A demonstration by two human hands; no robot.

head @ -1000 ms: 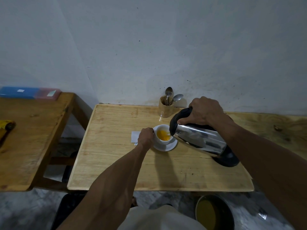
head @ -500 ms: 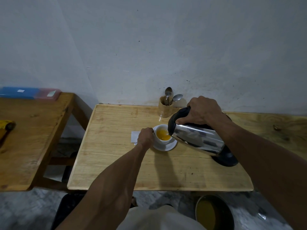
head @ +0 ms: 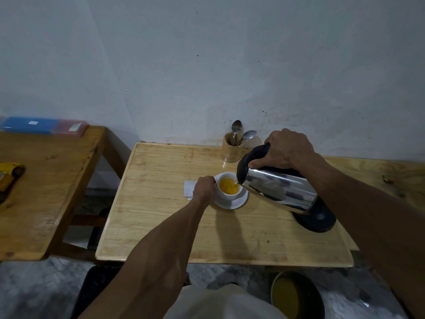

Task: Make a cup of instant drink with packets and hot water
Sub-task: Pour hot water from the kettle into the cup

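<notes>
White cup [head: 228, 189] on a saucer [head: 232, 202] near the middle of the table [head: 161, 222], holding orange liquid. Left hand [head: 203, 188] closed around the cup's 9 o'clock side, fingers curled against the wall. Right hand [head: 286, 149] clenched on the black handle of a steel kettle [head: 279, 188], tipped steeply toward 9 o'clock, spout right over the cup's 3 o'clock rim; thin stream just visible at the spout, hard to confirm. Kettle base [head: 318, 221] flat on the table at 4 o'clock from the cup, partly under the tilted body.

White packet or paper [head: 189, 188] lying flat at 9 o'clock from the cup, just beyond the left hand and partly hidden by it; something small and shiny at its near edge, too small to identify. Wooden holder [head: 232, 151] with two spoons [head: 236, 130] at 12 o'clock from the cup, against the wall.

Second wooden table [head: 46, 192] well off at 9 o'clock, carrying a blue-and-pink box [head: 43, 125] at its far edge and a yellow object [head: 10, 176] at the frame's left border. Dark round pot [head: 297, 295] with yellowish contents on the floor at 5 o'clock, below the table edge.
</notes>
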